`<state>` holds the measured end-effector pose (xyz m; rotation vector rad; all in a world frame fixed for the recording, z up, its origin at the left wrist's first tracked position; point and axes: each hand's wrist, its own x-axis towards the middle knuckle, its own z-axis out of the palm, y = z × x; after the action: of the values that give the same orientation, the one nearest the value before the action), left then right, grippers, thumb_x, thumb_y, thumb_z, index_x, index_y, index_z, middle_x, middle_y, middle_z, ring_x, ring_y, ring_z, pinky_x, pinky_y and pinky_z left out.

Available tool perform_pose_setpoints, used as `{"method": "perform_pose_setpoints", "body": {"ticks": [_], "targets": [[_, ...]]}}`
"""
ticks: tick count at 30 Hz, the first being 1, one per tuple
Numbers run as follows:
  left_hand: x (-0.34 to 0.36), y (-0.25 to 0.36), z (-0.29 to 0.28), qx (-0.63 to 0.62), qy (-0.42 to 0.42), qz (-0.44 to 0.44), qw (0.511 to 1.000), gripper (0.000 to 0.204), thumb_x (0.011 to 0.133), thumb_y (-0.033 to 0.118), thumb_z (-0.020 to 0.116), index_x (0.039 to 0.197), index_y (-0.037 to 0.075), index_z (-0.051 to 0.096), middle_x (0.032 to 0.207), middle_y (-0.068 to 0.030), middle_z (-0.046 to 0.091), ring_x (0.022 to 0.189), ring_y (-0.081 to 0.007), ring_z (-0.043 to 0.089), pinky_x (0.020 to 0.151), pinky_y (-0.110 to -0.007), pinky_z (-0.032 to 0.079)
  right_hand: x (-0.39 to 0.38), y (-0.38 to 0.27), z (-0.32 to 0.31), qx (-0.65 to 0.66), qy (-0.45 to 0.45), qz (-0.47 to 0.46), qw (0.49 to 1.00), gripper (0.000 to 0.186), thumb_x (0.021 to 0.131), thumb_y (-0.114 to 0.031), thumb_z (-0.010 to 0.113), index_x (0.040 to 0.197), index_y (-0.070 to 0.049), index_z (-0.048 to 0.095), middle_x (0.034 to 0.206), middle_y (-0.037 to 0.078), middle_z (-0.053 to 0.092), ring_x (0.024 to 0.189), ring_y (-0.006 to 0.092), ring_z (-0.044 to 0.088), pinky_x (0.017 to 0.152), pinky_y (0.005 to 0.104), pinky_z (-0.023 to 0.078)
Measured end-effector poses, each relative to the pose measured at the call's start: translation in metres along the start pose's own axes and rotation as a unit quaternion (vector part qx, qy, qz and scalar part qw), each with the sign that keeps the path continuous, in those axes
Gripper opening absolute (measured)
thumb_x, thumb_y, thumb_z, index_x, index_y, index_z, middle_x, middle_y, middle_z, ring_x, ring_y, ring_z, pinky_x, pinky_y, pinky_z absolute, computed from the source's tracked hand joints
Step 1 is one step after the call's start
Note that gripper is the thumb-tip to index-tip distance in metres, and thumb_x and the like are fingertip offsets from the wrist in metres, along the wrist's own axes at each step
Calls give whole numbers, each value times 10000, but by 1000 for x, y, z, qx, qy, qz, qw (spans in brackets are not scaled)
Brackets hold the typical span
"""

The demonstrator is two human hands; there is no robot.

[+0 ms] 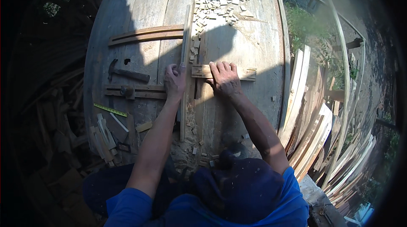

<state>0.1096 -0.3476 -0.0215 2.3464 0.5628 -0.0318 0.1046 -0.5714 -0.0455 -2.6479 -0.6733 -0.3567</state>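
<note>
Over a short wooden board (200,71) lying crosswise on the workbench (250,44), my right hand (225,78) closes with its fingers draped across the top. Dark slots show near both ends of that board. To its left my left hand (174,82) is at a long wooden rail (185,112), fingers curled in and thumb close to the rail; whatever they pinch, if anything, is too small to make out. Small wooden pieces (194,51) line the gap just beyond the board. Farther off, a heap of small wooden blocks (214,2) is scattered on the bench.
A hammer (127,73) lies left of my left hand, above a slotted wooden bar (146,91). Another slotted bar (146,35) lies farther away. A yellow tape measure strip (110,110) and wood offcuts (104,133) are at near left. Long planks (311,138) are stacked beyond the right edge.
</note>
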Motion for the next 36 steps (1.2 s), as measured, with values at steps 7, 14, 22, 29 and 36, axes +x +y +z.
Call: {"method": "perform_pose_setpoints", "body": {"ticks": [7, 14, 22, 29, 36], "targets": [[-37, -47, 12, -13, 136, 15, 990, 472, 1134, 377, 400, 1176, -42, 614, 1092, -300, 649, 1044, -482, 622, 891, -517, 475, 10, 4, -4, 20, -10, 21, 1000, 659, 888, -458, 716, 1347, -20, 538, 1132, 138, 580, 1112, 316, 564, 982, 507, 411], [-32, -51, 18, 24, 178, 60, 982, 422, 1137, 322, 398, 1148, -34, 625, 1090, -276, 658, 1046, -464, 626, 904, -507, 476, 24, 8, -10, 23, -64, 46, 997, 621, 918, -422, 710, 1356, -22, 526, 1157, 135, 570, 1156, 308, 543, 1025, 506, 388], [-31, -50, 19, 12, 198, 79, 977, 367, 1124, 299, 443, 1064, -36, 579, 1011, -273, 605, 1011, -472, 569, 893, -546, 440, 58, 35, 6, -18, -57, 55, 997, 593, 899, -355, 710, 1387, -47, 573, 1139, 136, 640, 1176, 302, 570, 1058, 494, 385], [-33, -44, 21, 32, 209, 81, 974, 330, 1114, 287, 468, 1080, -17, 592, 1021, -244, 621, 1008, -456, 587, 882, -545, 453, 89, 77, 41, -94, 12, 89, 991, 499, 925, -195, 564, 1411, -82, 574, 1131, 129, 643, 1113, 278, 605, 964, 486, 406], [-32, -47, 11, 51, 205, 82, 974, 329, 1109, 299, 470, 1074, -2, 598, 1017, -234, 627, 999, -440, 601, 858, -530, 473, 52, 92, -1, -128, -48, 135, 981, 484, 977, -343, 600, 1345, -31, 568, 1117, 161, 619, 1054, 315, 589, 910, 483, 418]]}}
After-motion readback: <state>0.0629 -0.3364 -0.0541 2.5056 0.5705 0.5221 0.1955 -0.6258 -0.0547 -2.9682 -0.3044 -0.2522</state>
